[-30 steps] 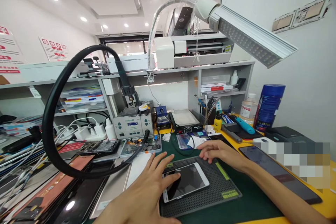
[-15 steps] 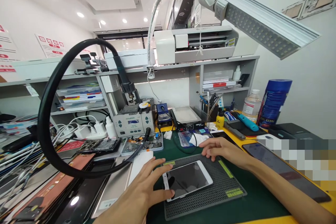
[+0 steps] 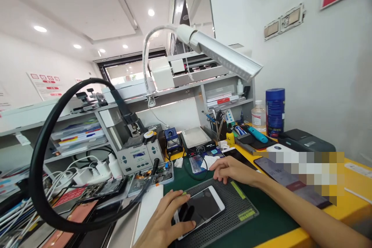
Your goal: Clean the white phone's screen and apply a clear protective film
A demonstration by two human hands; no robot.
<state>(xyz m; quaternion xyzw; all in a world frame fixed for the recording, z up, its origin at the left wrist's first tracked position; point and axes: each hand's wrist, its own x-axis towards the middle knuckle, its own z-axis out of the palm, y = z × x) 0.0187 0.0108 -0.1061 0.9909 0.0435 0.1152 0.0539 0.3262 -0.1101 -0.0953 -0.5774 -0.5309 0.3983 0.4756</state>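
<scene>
A white-framed smartphone [image 3: 200, 209] with a dark screen lies face up on a grey perforated mat [image 3: 232, 205]. My left hand [image 3: 167, 217] spans the phone's left end, with the thumb on its near side and the fingers at its far side. Beyond the phone, over the mat's far edge, my right hand [image 3: 229, 169] hovers with loosely bent fingers; I see nothing in them. Close to those fingertips lies a crumpled white tissue [image 3: 209, 162].
A black hose [image 3: 34, 162] loops in front of the rework station [image 3: 139, 157] at left. Stacked phone panels [image 3: 72, 224] lie below it. Another large phone [image 3: 290, 178] rests at right. A lamp [image 3: 223, 56] hangs overhead. Behind stand a yellow bottle [image 3: 230, 137] and a blue canister [image 3: 275, 112].
The camera view has turned to the right and tilted. My left hand stays at the phone's left end, and the right hand stays by the mat's far edge.
</scene>
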